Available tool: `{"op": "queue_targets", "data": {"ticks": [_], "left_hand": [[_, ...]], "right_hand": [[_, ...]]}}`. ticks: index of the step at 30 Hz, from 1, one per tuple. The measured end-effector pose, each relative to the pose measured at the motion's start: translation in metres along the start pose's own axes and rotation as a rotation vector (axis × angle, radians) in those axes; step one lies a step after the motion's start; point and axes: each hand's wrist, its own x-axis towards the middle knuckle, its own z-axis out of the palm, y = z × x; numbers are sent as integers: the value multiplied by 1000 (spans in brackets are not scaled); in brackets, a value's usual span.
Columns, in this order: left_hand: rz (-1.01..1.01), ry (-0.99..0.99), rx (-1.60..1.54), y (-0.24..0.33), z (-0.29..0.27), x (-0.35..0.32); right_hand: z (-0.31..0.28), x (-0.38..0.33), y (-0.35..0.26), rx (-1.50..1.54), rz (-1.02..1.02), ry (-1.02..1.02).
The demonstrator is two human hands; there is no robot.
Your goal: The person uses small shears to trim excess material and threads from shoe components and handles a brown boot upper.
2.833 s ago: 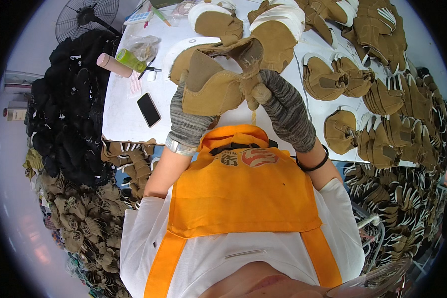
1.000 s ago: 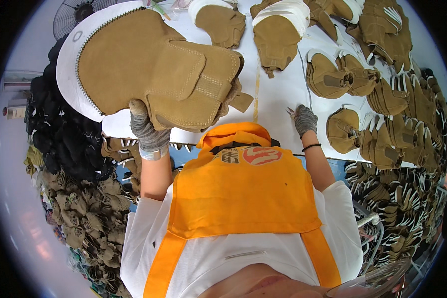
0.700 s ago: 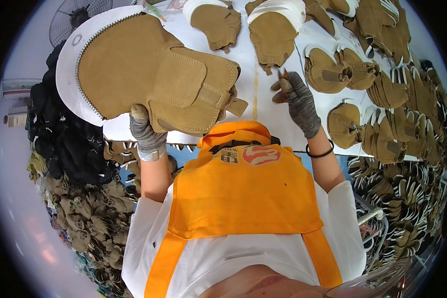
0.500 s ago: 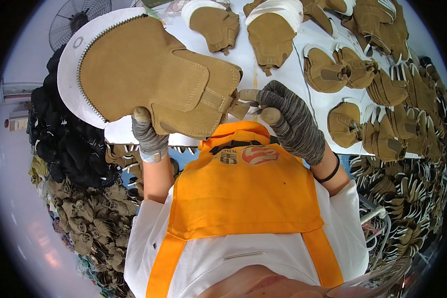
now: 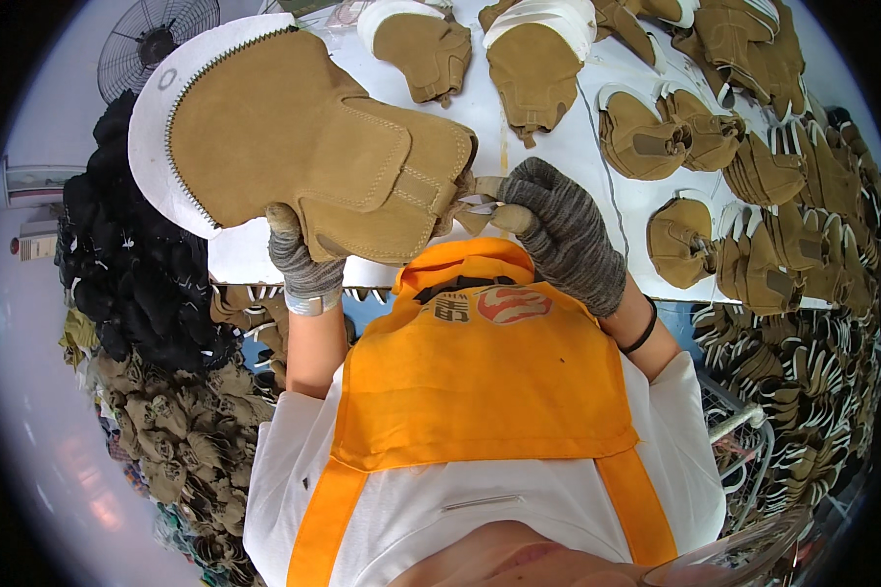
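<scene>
A large tan suede shoe upper [image 5: 274, 127], with pale double stitching and a white piece along its zigzag-stitched far edge, is held up over the table. My left hand [image 5: 305, 256], in a grey knit glove with tan fingertips, is closed on its lower edge; the thumb lies on the suede and the other fingers are hidden behind. At the upper's right end, beside the small tab [image 5: 449, 212], my gloved right hand [image 5: 565, 230] pinches thumb and finger together. A small pale, shiny piece shows between these fingertips, too small to name.
Several more tan uppers [image 5: 533, 83] lie on the white table [image 5: 582, 161], with stacks at the right [image 5: 798, 240]. Black pieces [image 5: 132, 284] and brown pieces [image 5: 181, 421] are heaped at the left. A fan [image 5: 157, 44] stands beyond. Racked uppers [image 5: 793, 391] fill the lower right.
The upper and my left hand have shifted slightly to the right. My right fingertips have moved left, closer to the tab, and drawn nearer each other.
</scene>
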Motion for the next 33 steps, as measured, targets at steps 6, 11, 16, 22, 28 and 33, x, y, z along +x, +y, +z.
{"op": "queue_targets", "data": {"ticks": [6,11,16,22,28,33], "left_hand": [[0,-6,-48,-4,-5,4],[-28,4,-108,-9,-7,7],[-54,-23,-78,-9,-1,10],[-13,1,-45,-10,1,11],[-102,70,-174,-23,-4,27],[-90,101,79,-20,10,21]], "right_hand": [[4,0,9,57,-28,-29],[7,0,10,67,-55,-6],[3,3,14,149,10,-11],[-6,2,18,-32,-27,-67],[11,-17,62,423,354,280],[49,-139,231,-542,616,24]]}}
